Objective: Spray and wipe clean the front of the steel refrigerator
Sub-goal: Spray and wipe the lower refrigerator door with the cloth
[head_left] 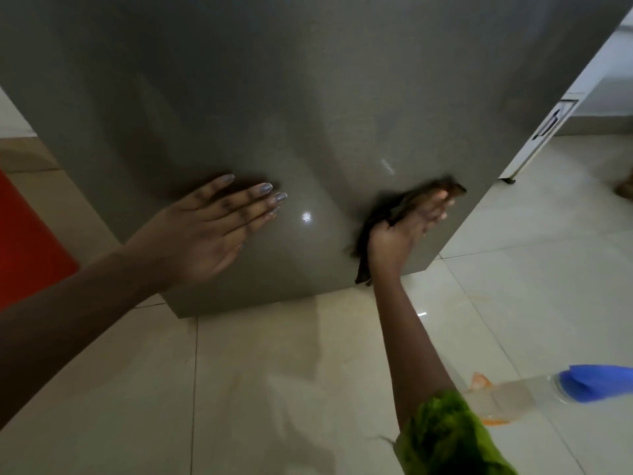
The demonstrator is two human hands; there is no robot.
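Refrigerator front (308, 97): grey steel panel filling the upper view, running down to its bottom edge just above the floor (274, 389). I am at its lower part.
Cloth (380, 214): dark, bunched, pressed to the panel near its lower right corner, a tail hanging below my palm.
Right hand (400, 231): fingers laid out flat over the cloth, pressing it to the steel, not wrapped round it. The hand is blurred, so I cannot confirm the thumb's position.
Left hand (212, 228): flat, fingers straight and spread, resting on the panel to the left. It holds nothing.
Step in hand: wiping, in my judgement, at the lower right of the door.
Defect noted: pale streak (387, 166) on the steel just above the cloth.
Next move calls for: carrying the cloth up over that streak and across toward my left hand with even pressure, with the bracing hand moved off unwiped steel.
Spray bottle (534, 392): on the floor at right, lying on its side as far as I can tell, blue head, clear body, well apart from both hands.
Writing and brands: none legible on the panel. The bottle shows an orange patch, with no text readable.
Surroundings: green sleeve (448, 437) on my right arm; red object (24, 241) at the left edge.
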